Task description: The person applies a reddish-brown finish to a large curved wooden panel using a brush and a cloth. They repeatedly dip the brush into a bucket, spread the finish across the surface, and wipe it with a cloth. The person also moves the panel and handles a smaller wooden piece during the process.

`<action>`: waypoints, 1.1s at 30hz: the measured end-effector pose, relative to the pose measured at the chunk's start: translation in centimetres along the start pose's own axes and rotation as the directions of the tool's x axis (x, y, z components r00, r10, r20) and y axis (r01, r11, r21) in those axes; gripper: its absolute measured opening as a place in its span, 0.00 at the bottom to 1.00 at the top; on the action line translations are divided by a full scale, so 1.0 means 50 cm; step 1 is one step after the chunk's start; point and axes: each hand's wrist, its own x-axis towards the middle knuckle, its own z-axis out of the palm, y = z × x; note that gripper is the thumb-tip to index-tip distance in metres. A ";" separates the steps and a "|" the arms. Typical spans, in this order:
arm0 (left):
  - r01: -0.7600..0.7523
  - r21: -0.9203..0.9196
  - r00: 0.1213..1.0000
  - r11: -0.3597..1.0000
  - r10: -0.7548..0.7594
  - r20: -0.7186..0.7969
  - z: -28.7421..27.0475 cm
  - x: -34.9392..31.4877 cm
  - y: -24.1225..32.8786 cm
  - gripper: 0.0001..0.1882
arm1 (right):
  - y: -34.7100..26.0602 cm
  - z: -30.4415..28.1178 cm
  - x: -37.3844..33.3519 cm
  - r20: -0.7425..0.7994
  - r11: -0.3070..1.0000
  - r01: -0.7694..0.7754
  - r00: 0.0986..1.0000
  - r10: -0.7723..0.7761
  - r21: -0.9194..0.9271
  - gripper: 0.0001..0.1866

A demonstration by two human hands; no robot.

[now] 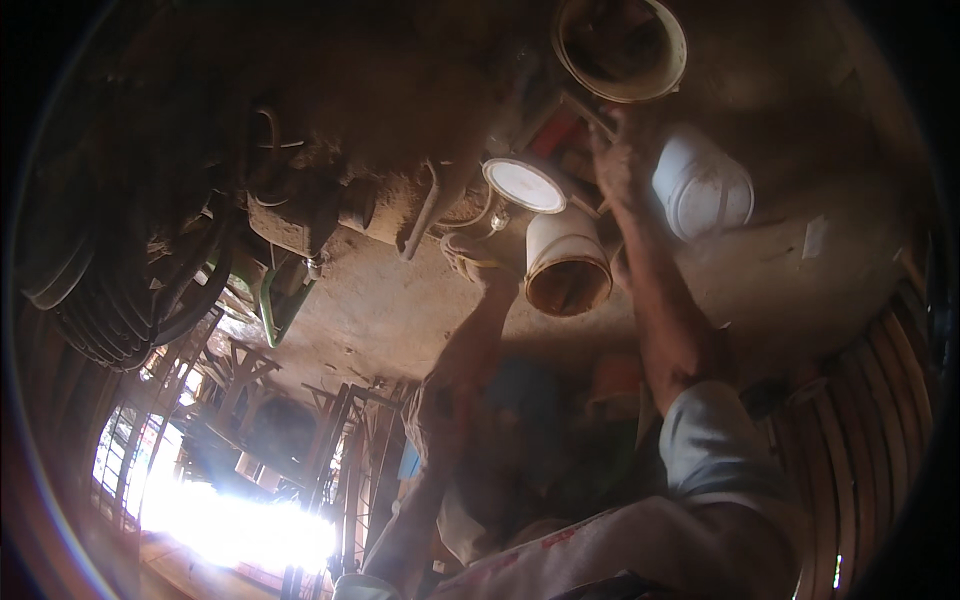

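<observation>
My left hand is low over the dirt floor, left of a white bucket; its fingers are curled, and what they hold, if anything, is unclear. A small shiny bulb-like thing is just beyond it. My right hand reaches farther forward, its fingers closed round a dark bar. Beside that bar lies a red object, partly hidden. The white bucket is tipped, its brown-stained mouth facing me. A round white lid shows between my hands, close to the bucket.
An open bucket with dark contents stands at the far side. Another white bucket is right of my right forearm. Curved metal pieces and tools pile up at left, with a green metal frame. Wooden slats line the right.
</observation>
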 end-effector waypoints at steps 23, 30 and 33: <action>0.064 0.308 0.996 0.949 -0.041 -0.081 -0.021 -0.004 -0.061 0.30 | 0.172 0.435 -0.056 0.333 0.823 -0.560 0.761 0.557 -0.098 0.17; 0.004 0.249 0.992 0.968 0.027 -0.120 -0.005 -0.035 -0.135 0.29 | 0.005 0.271 -0.068 0.238 0.721 -0.486 0.873 0.426 0.493 0.19; -0.091 0.258 0.991 0.962 0.062 0.118 -0.040 0.014 0.002 0.28 | 0.006 0.185 -0.105 0.065 0.823 -0.343 0.933 0.353 0.454 0.21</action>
